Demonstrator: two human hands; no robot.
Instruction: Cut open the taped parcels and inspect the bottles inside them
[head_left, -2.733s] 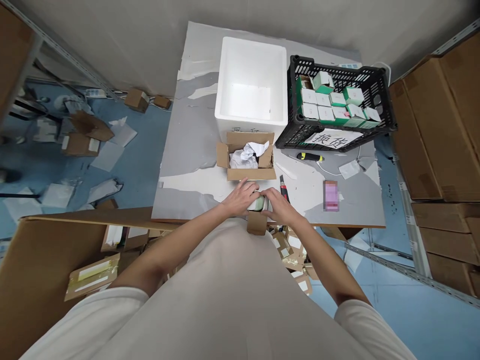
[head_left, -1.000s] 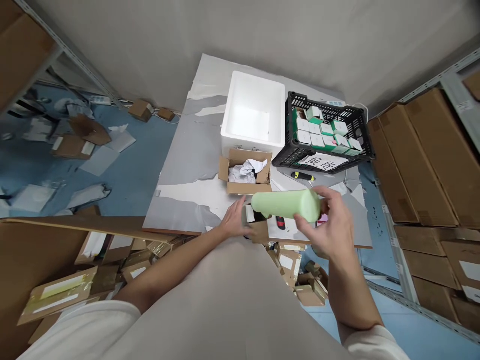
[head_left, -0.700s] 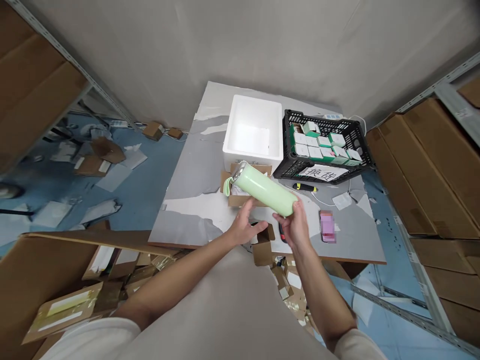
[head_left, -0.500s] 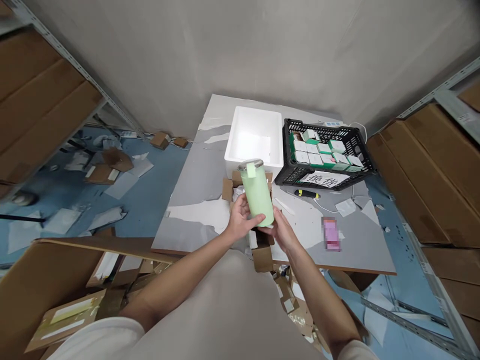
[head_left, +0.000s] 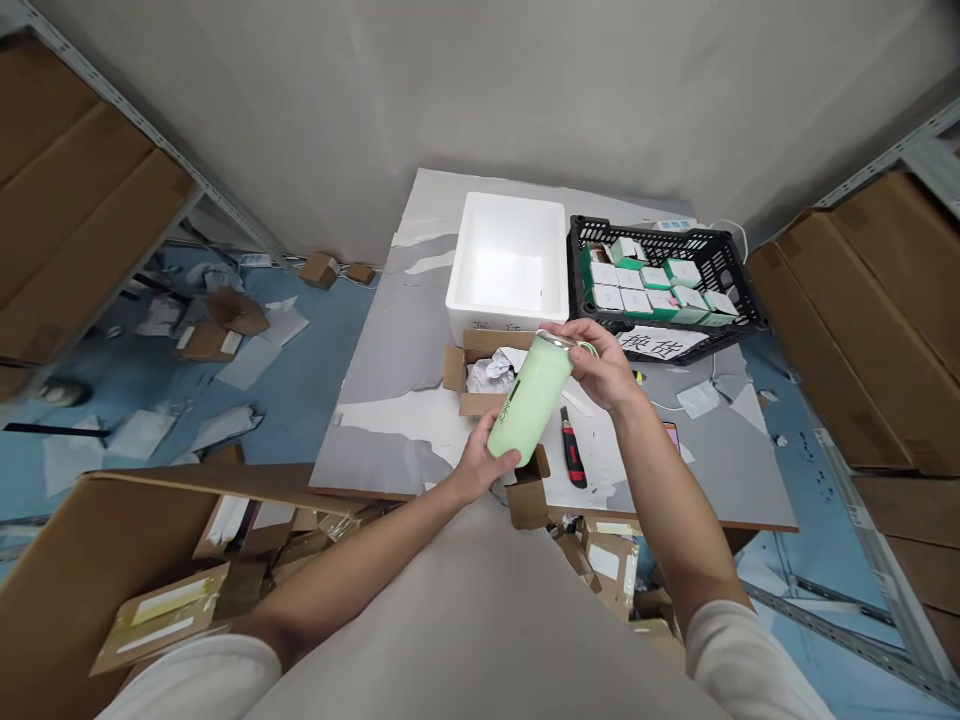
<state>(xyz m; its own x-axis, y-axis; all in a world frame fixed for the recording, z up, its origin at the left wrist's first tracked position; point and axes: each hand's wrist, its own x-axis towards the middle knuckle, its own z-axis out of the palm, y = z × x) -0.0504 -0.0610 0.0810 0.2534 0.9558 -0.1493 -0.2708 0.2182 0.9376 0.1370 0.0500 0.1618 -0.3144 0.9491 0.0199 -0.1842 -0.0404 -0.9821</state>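
Since 0.5 s earlier, the right hand (head_left: 596,368) has shifted from the base of the green bottle (head_left: 531,400) to its top, and the bottle has turned so that its top leans to the right and dark lettering (head_left: 507,403) on its side shows. Left hand (head_left: 476,460): fingers wrapped around the lower body, thumb across the front near the base. Right hand: thumb and fingers gripping the silver cap (head_left: 556,340), beside a green carrying loop (head_left: 589,347). Position of the bottle: held tilted above the front part of the table (head_left: 382,372), base toward the wearer. Below it, at the table's front edge, is an open small carton (head_left: 528,503), partly hidden; whether the 2 touch cannot be told. To the right of this carton lies a red-and-black utility knife (head_left: 573,452). Behind the bottle, an open cardboard box (head_left: 480,404) contains crumpled white paper (head_left: 489,374). Farther back, a white foam box (head_left: 456,298) stands just left of a black crate (head_left: 577,262). Inside the crate are white-and-green boxes (head_left: 649,301); a handwritten sign (head_left: 661,344) is on its front. A phone (head_left: 672,434) is partly covered by the right forearm.
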